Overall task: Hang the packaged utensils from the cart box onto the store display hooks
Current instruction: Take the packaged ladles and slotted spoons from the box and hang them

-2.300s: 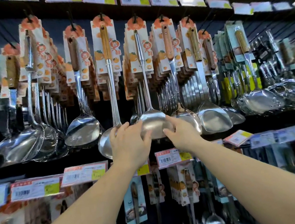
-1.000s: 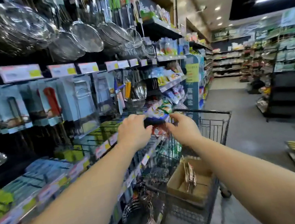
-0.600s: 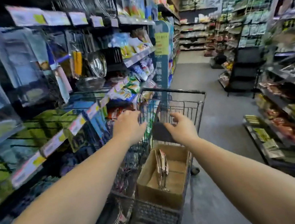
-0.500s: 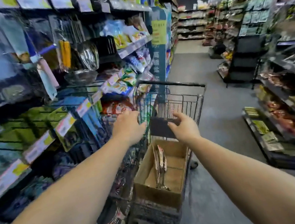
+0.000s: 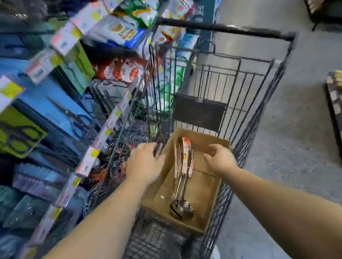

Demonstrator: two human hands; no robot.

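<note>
Packaged utensils (image 5: 183, 171) stand in a small bundle on edge in the cardboard box (image 5: 203, 193) riding in the wire cart (image 5: 254, 87), as a person reaches down with both hands on either side of them. The left hand (image 5: 145, 164) hovers over the box's left wall, fingers spread and relaxed, gripping nothing; the right hand (image 5: 220, 157) hangs just right of the bundle, fingers loosely curved and empty, near the printed cards but not yet touching. Seconds earlier both hands were up at the hanging ladles on the display hooks; the person has since turned down the aisle to the cart, which suggests one round of hanging is done and a fresh pickup is starting. The bundle's long axis runs roughly along the box, printed card tops toward the far wall and raised, shiny bowls low at the near end, so the hang ends point away from the person. Store shelves (image 5: 57, 105) with price tags and blue and green packs line the left, grey floor (image 5: 298, 133) to the right.
</note>
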